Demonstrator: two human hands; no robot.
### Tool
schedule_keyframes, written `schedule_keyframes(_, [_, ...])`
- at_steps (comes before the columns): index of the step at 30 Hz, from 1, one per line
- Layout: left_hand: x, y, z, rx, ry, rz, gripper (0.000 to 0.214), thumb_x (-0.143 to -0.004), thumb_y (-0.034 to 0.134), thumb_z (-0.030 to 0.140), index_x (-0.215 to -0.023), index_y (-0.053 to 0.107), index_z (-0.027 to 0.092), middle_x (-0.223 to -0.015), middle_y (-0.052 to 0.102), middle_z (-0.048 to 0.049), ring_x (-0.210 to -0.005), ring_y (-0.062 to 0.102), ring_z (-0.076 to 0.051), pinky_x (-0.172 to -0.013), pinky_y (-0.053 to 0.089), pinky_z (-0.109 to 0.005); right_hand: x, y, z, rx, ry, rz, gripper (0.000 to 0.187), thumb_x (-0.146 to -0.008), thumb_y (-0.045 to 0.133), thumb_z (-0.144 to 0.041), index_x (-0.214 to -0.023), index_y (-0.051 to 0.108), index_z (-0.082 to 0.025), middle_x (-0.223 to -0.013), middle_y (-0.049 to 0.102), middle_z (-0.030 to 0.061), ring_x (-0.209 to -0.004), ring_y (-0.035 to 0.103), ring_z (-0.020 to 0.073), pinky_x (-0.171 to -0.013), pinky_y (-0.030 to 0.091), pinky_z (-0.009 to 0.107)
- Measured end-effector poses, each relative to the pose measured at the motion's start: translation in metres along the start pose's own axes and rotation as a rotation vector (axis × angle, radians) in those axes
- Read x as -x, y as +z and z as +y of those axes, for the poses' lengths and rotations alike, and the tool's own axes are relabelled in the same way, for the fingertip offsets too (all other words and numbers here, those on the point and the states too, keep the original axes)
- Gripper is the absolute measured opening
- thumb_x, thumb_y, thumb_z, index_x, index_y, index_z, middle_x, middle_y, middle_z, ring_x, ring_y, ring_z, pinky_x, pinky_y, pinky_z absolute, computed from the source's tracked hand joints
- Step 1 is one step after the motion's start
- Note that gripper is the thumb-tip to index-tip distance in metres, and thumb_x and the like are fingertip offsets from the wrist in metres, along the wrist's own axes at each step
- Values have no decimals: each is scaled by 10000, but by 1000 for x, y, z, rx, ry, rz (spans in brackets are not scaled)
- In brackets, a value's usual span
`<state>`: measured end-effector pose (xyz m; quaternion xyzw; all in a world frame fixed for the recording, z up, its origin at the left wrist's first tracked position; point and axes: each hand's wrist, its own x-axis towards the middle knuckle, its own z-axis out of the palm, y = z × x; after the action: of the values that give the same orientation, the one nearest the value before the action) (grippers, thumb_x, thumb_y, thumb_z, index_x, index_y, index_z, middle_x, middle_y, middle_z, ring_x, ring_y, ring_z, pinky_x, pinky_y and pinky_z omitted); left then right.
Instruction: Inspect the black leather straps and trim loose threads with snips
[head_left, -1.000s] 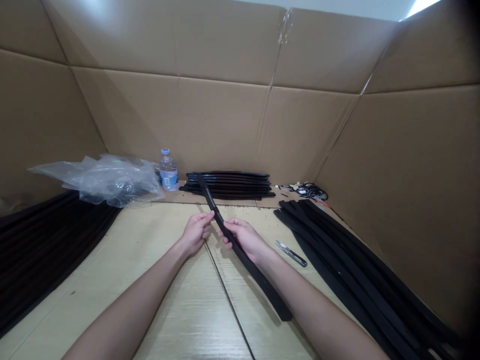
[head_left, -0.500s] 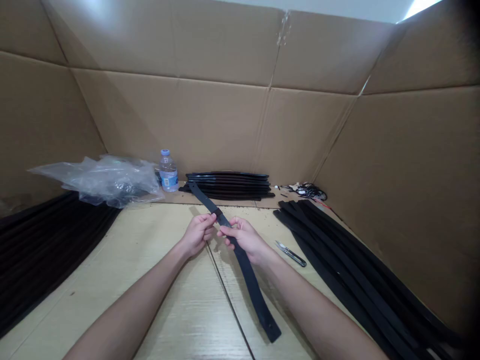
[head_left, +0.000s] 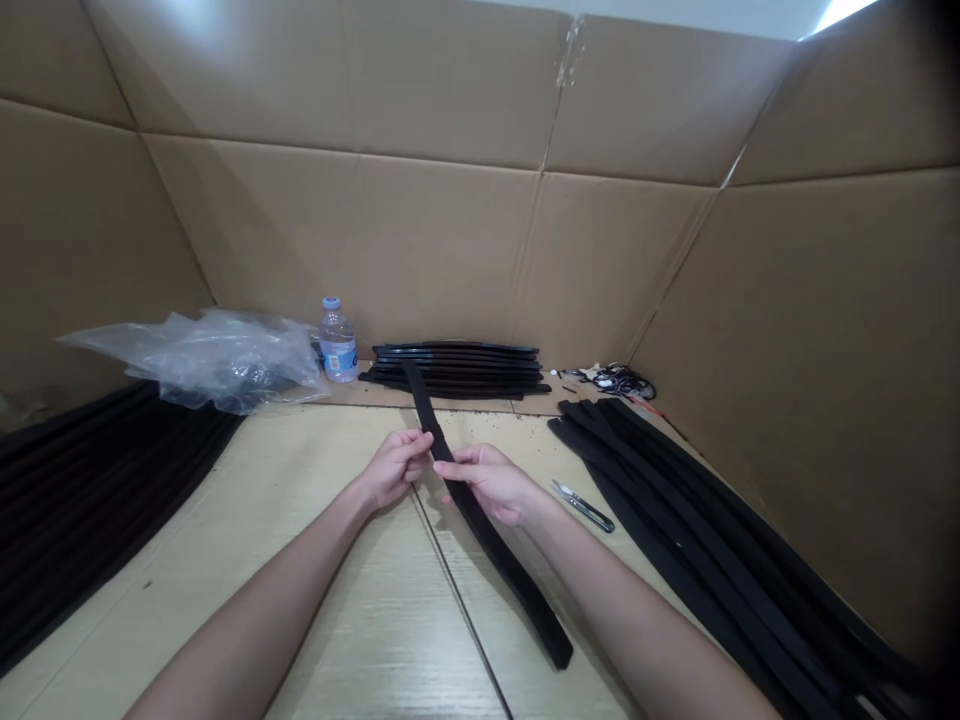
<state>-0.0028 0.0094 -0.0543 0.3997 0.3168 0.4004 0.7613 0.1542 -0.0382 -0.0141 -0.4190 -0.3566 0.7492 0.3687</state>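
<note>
A long black flat strip point(head_left: 499, 552) slants across the middle of the view, its far end up near the stacked strips and its near end toward me. My left hand point(head_left: 397, 465) pinches its left edge between thumb and fingers. Just below and to the right, my right hand point(head_left: 484, 482) grips the same strip, thumb on top and fingers underneath. A thin dark rod or cord point(head_left: 457, 590) runs from under my left hand toward the front of the table; whether the hand holds it, I cannot tell.
Thread snips point(head_left: 583, 506) lie right of my right hand. Black strips are heaped at the right point(head_left: 697, 560) and left point(head_left: 97, 500), with a neat stack point(head_left: 457, 370) at the back. A water bottle point(head_left: 337, 345) stands by clear plastic bags point(head_left: 217, 360). Cardboard walls point(head_left: 435, 230) enclose the table.
The strip has been turned about its length, showing a darker, narrower side. Its far end has shifted right and its near end slightly right. Both hands stay nearly in place.
</note>
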Motion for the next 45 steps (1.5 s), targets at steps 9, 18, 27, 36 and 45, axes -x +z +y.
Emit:
schedule_keyframes(9, [-1,3,2,18,10,34,347,-668,662,372,-688,405,139,-463,196,107,-355,146,35,-364,53,-134,0,8,-2,69,-168,73,343,-675,693,-355,-708,411,-163,-644,635,42,-422,502,74,-370,354,167])
schedule_keyframes(18, [-4,1,-2,-3,23,59,355,-663,660,392,-681,412,139,-481,201,100,-369,151,31,-361,65,-136,-2,9,1,-20,-66,172,252,-678,708,-249,-835,548,-135,-573,550,-18,-417,491,73,-389,374,187])
schedule_keyframes(27, [0,5,3,2,14,55,338,-663,667,365,-686,419,137,-445,259,98,-352,167,32,-366,60,-139,1,9,-2,-10,-149,124,328,-656,729,-320,-746,462,-151,-697,631,40,-449,502,64,-398,366,172])
schedule_keyframes(36, [-4,0,-1,47,10,66,355,-658,661,390,-701,424,130,-474,199,109,-363,147,38,-371,48,-133,-2,10,-1,-5,-131,212,245,-696,692,-267,-839,540,-137,-667,601,16,-461,498,62,-401,372,169])
schedule_keyframes(45, [3,2,2,-8,1,-8,347,-686,643,369,-651,389,134,-453,196,106,-358,145,36,-361,71,-128,1,7,3,-13,-34,53,348,-591,784,-251,-728,483,-147,-577,588,-9,-506,584,118,-517,521,272])
